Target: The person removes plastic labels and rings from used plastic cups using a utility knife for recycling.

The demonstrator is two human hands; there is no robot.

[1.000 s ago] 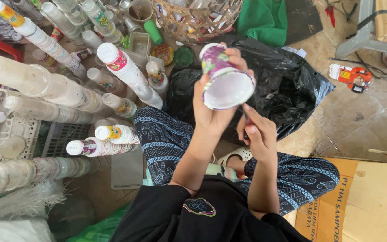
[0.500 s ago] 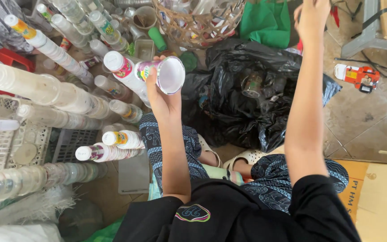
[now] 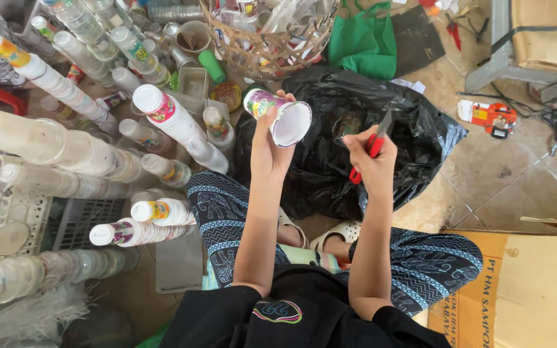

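My left hand [image 3: 267, 145] holds a small plastic cup [image 3: 280, 115] with a colourful printed side, tipped so its white mouth faces me. My right hand [image 3: 372, 160] grips a red-handled cutter [image 3: 370, 149] whose blade points up, a short way right of the cup. Both hands hover over an open black plastic bag [image 3: 349, 148] on the floor. My legs in patterned blue trousers [image 3: 224, 216] are folded below the hands.
Long stacks of nested clear plastic cups [image 3: 66, 151] fill the left side, over white crates [image 3: 14, 219]. A woven basket [image 3: 269, 32] of plastic waste and a green bag [image 3: 365, 38] lie beyond the black bag. A cardboard box [image 3: 530, 290] sits at lower right on the tiled floor.
My right hand came down from reaching far forward and now holds the red-handled cutter beside the cup. My left hand moved the cup rightward over the black bag.
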